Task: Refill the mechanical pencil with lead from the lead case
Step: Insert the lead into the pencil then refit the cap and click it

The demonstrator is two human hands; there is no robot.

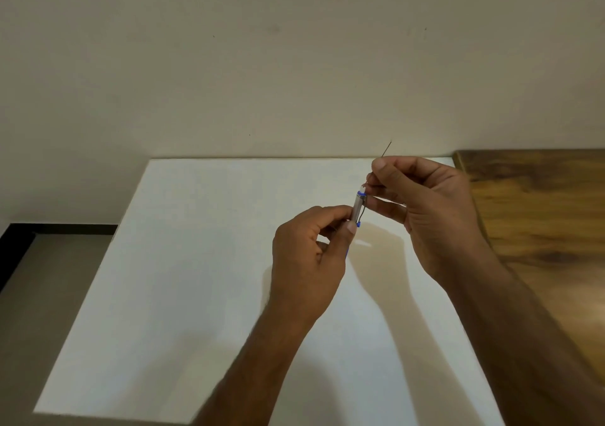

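My left hand point(311, 255) grips a mechanical pencil point(357, 206) with a silver upper barrel, a dark clip and blue trim, its rear end tilted up and to the right. My right hand point(425, 209) pinches a thin dark lead point(386, 149) between thumb and forefinger. The lead's upper end sticks out above the fingers; its lower end points down at the pencil's open rear end, hidden by the fingertips. Both hands hover above the white board point(196, 278). The lead case is not in sight.
A white board covers the table in front of me. A wooden surface point(540, 212) lies to its right. A beige wall point(262, 65) rises behind, and a floor with a dark skirting point(19, 239) shows at the left.
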